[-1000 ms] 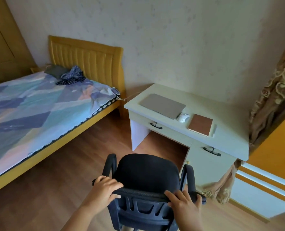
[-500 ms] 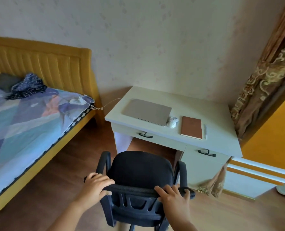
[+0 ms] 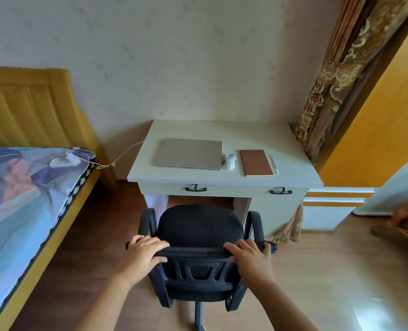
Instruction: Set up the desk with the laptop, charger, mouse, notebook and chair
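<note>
Your white desk (image 3: pixel 293 168) carries a closed laptop (image 3: pixel 190 154), a white mouse (image 3: pixel 229 161) just beside it, then a brown notebook (image 3: pixel 256 162). The charger (image 3: pixel 60 161) lies on the bed (image 3: pixel 19 199); the chair (image 3: pixel 199 225) stands on the wooden floor (image 3: pixel 317 271).

The black office chair (image 3: pixel 199 226) stands upright at 6 o'clock, facing the white desk (image 3: pixel 291 161) at 12, its seat just short of the kneehole. On the desk top a closed grey laptop (image 3: pixel 189 153) lies flat at 11 o'clock; a white mouse (image 3: pixel 229 161) sits just beside its right edge, and a brown notebook (image 3: pixel 256 162) lies closed just right of the mouse. A white charger (image 3: pixel 60 161) rests on the bed at 9 o'clock, its cable running to the desk's left side.
</note>
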